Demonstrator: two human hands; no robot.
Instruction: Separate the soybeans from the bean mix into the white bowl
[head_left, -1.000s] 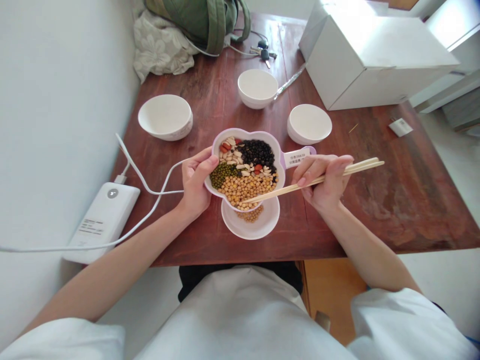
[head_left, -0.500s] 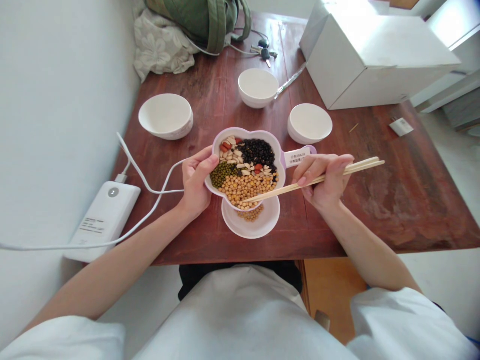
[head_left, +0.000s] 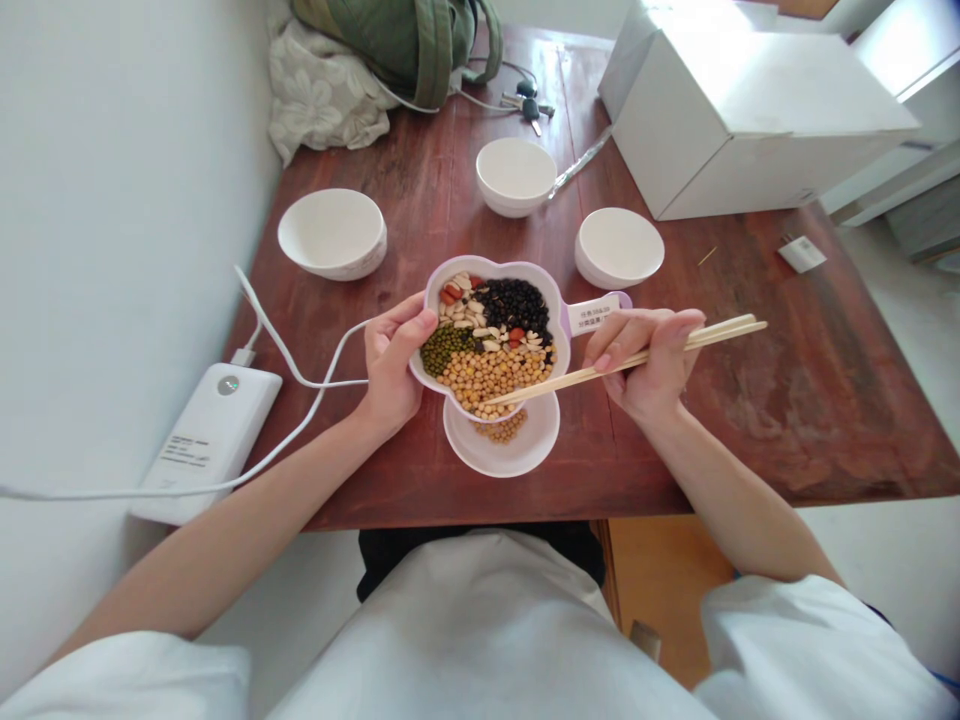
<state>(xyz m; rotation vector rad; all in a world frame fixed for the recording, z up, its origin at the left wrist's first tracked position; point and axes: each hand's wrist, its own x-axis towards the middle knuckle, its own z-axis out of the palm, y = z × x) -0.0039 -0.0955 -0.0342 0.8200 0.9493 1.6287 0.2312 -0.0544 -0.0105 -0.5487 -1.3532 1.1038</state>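
My left hand (head_left: 397, 360) grips the left rim of a purple-edged, flower-shaped bowl (head_left: 568, 352) with a labelled handle (head_left: 592, 316). Inside it lie black beans (head_left: 517, 305), green mung beans (head_left: 450, 352), pale seeds and red peanuts at the upper left, and soybeans (head_left: 495, 378) along the front. A pair of wooden chopsticks (head_left: 675, 352) is held in my right hand (head_left: 645, 360), beside the handle; their tips rest among the soybeans near the front rim. Partly hidden under that rim, a white bowl (head_left: 502, 460) holds some soybeans.
Three white bowls stand farther back: left (head_left: 332, 235), middle (head_left: 516, 178) and right (head_left: 619, 248). A white power bank (head_left: 214, 435) with a cable lies at the left wall. Behind are a green bag (head_left: 390, 45), keys (head_left: 529, 102) and a large white box (head_left: 750, 130).
Hands, chopsticks and bowls look practically unmoved. A small light now shows on the power bank's round button.
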